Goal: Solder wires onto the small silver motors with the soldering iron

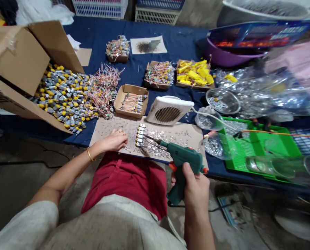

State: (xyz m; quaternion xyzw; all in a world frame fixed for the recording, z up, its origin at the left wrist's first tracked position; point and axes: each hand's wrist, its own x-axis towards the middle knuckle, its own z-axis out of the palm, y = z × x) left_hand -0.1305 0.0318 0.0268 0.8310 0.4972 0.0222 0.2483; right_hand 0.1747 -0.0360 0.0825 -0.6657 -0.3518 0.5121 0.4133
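Observation:
My right hand (195,184) grips the handle of a green soldering gun (184,156), with fingers near its orange trigger. The gun's long thin tip points left and reaches a short row of small motors (140,135) with white and yellow ends, lined up on a cardboard sheet (108,126). To the left of that row, my left hand (118,140) rests low over the cardboard, its fingers closed in a pinch. Whatever lies between those fingers is too small to make out. Small metal bits (157,142) lie scattered around the tip.
Loose motors (63,93) spill from a big carton (19,62) at left, beside a heap of wired ones (104,86). A small box (131,100) and a white vent fan (170,110) stand behind the cardboard. At right are a green tray (279,146) and cups.

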